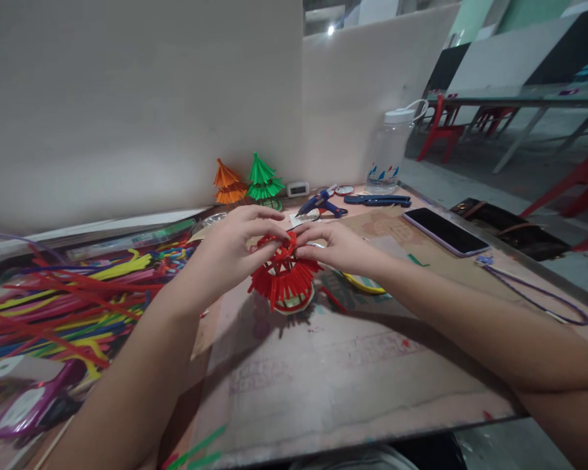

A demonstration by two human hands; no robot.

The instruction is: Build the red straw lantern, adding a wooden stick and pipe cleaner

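Observation:
Both of my hands hold a red fringed paper ornament [283,277] just above the brown tabletop [333,372]. My left hand [235,245] pinches its upper rim from the left, fingers curled. From the right, my right hand [336,247] pinches the same rim with thumb and fingertips. The red fringe hangs down below the fingers. A round paper piece with a pale edge [294,303] shows under the fringe.
Orange [228,183] and green [263,179] paper trees stand by the wall. A glue gun [321,206], small digital clock [298,189], water bottle [391,151] and phone [445,231] lie beyond. Coloured pipe cleaners [63,300] fill the left; a purple cord [534,292] lies right.

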